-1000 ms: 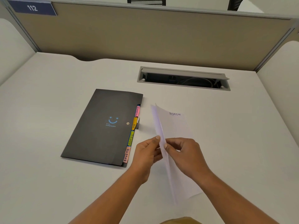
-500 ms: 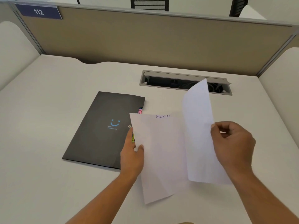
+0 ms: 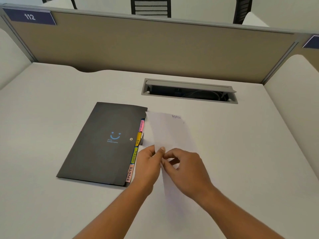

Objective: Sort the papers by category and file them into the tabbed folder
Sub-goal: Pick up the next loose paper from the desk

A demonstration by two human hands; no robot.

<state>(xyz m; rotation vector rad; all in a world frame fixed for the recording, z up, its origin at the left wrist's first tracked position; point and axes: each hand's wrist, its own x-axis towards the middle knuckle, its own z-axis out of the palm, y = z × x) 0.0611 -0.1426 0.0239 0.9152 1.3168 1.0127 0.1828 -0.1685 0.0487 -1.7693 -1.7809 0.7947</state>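
Observation:
A closed black folder (image 3: 103, 144) with a blue smiley lies on the white desk (image 3: 51, 204). Its coloured tabs (image 3: 136, 149) line its right edge, marked FINANCE, HR, ADMIN and SPORTS. Right beside the tabs lie white papers (image 3: 170, 135), blurred, with handwriting at the top. My left hand (image 3: 147, 164) pinches the papers' left edge, thumb on top. My right hand (image 3: 188, 169) meets it there, its fingertips closed on the same edge. How many sheets there are cannot be told.
A grey cable hatch (image 3: 189, 91) stands open in the desk behind the papers. A beige partition (image 3: 155, 47) with a blue "112" sign (image 3: 30, 17) closes the back, and white side panels flank the desk. Black chairs show beyond.
My right hand had swung one sheet out to the right; it has come back to the papers' left edge. The papers sit lower now, beside the tabs. My left hand has shifted right.

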